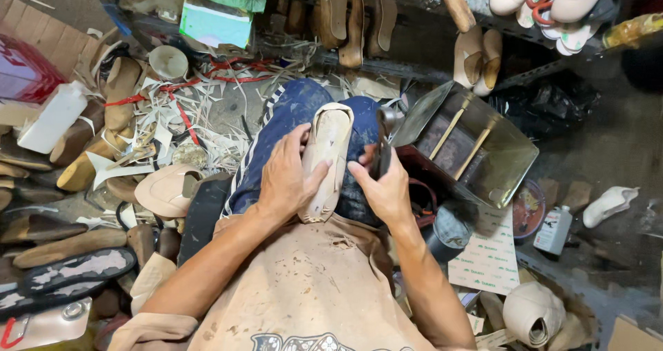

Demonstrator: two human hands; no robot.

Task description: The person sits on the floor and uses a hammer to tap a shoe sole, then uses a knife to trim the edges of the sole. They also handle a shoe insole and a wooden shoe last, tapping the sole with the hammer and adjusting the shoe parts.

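Beige shoe upper [326, 159] on last, sole-side up

Beige shoe [327, 159]; navy trousers [290, 116], white side stripes; tan stained apron [311, 282]; black tool [382, 154].

Metal bin [483, 150] crowding right, scraps [186, 116] left, lap open

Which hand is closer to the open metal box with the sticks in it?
Right. The right hand, holding a dark tool, sits just beside the metal box. The left hand is farther away, across the shoe.
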